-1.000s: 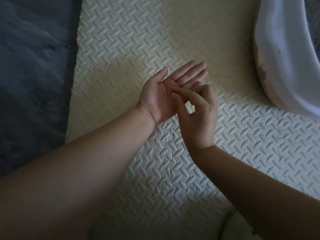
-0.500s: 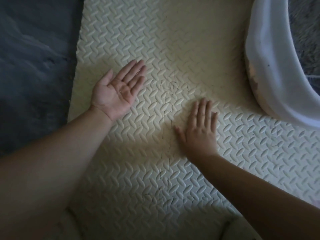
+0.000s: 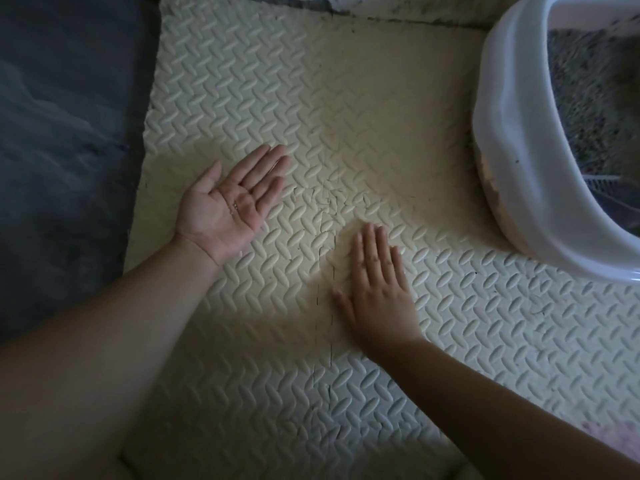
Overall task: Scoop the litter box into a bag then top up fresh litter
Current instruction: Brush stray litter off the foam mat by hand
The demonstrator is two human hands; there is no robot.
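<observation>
A cream foam floor mat (image 3: 346, 98) embossed with a herringbone tread pattern covers the floor in dim, uneven light, bordered on the left by a dark grey plush rug (image 3: 62, 150), with a cracked seam running down its middle.

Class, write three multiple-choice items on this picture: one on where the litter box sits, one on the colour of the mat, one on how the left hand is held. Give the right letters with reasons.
1. Where is the litter box?
A. upper right
B. lower left
C. centre

2. What colour is the foam mat?
A. red
B. cream
C. black

3. How is the left hand held?
A. closed in a fist
B. gripping a scoop
C. open, palm up

Answers:
1 A, its white rim curves along the right edge, at the top.
2 B, the ridged mat is pale cream beside a dark rug.
3 C, the palm faces up with the fingers spread; the right hand lies palm down on the mat.
</observation>
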